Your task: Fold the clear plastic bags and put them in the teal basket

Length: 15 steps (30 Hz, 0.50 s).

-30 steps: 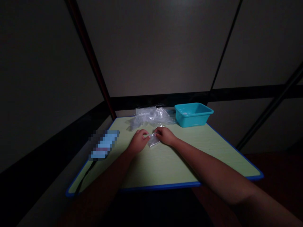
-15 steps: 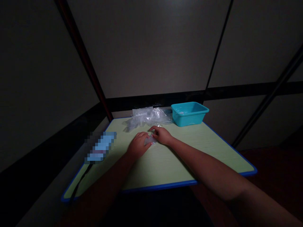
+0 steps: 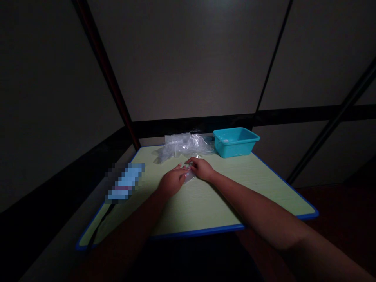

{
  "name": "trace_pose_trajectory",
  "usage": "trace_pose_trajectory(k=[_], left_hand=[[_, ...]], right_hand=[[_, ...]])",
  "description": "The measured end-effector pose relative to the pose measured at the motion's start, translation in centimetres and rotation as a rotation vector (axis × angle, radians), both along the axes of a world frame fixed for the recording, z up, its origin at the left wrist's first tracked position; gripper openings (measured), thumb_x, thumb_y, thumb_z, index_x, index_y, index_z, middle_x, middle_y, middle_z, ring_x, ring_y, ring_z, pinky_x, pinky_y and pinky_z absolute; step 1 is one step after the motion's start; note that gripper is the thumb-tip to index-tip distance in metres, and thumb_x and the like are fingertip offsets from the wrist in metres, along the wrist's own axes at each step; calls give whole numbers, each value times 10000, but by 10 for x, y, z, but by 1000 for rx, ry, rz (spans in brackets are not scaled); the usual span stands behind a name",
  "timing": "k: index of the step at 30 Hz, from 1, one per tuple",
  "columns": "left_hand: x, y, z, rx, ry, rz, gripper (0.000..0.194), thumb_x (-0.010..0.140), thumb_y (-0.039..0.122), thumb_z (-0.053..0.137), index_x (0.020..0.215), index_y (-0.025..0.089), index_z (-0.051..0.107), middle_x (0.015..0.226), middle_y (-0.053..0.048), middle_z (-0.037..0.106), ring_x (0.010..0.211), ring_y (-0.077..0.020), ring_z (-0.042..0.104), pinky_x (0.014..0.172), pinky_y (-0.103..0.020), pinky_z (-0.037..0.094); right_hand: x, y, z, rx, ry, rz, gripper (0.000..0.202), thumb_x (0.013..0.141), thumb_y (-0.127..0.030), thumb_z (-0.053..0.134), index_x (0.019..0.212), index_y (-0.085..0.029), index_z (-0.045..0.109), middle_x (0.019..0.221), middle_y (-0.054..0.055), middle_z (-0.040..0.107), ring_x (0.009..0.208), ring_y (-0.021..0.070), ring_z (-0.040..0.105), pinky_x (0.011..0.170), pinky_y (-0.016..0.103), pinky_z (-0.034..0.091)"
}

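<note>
A small clear plastic bag [image 3: 190,177] lies at the middle of the table, partly covered by my two hands. From its left side my left hand [image 3: 172,182] reaches over it, the thumb and some fingers drawn together at the plastic. My right hand [image 3: 202,169] rests at the bag's right side with curled fingers pinching its upper part. The fingertips of both hands nearly meet there, and the exact grip is partly hidden. Just beyond the hands sits a crumpled heap of clear plastic bags [image 3: 183,145].
A turquoise plastic basin [image 3: 236,148] stands at the back right, with something small and pale inside. On the left edge lies a blurred-out blue item [image 3: 126,182] with a dark strap [image 3: 101,223]. The pale green table [image 3: 211,213] has a blue rim, with wall panels behind.
My left hand's fingers and thumb have shifted right, closer to my right hand, uncovering the bag's lower edge. My right hand stays nearly in place, its fingers drawn in slightly.
</note>
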<state>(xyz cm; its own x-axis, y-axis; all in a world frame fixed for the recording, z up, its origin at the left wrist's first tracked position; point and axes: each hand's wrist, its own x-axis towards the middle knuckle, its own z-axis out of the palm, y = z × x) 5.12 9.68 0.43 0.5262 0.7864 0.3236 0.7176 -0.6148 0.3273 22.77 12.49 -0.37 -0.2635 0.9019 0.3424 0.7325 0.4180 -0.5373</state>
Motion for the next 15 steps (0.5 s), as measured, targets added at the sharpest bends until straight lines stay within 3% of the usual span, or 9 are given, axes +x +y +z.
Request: trace_pose_trajectory(k=[8, 15], left_hand=[[4, -3, 3, 17, 209, 66, 303, 861, 244, 521, 1130, 211, 655, 1209, -20, 627, 1246, -183, 473, 1040, -306, 370], [5, -6, 6, 47, 278, 100, 298, 875, 327, 521, 1093, 191, 672, 1192, -57, 642, 1236, -208, 485, 1007, -299, 386]], right_hand=[[4, 0, 7, -129, 118, 54, 283, 862, -174, 467, 1102, -109, 602, 775, 44, 650, 647, 126, 542, 650, 245, 403], [18, -3, 3, -235, 233, 160, 349, 755, -97, 509, 1093, -109, 592, 630, -28, 555, 562, 99, 468, 582, 226, 384]])
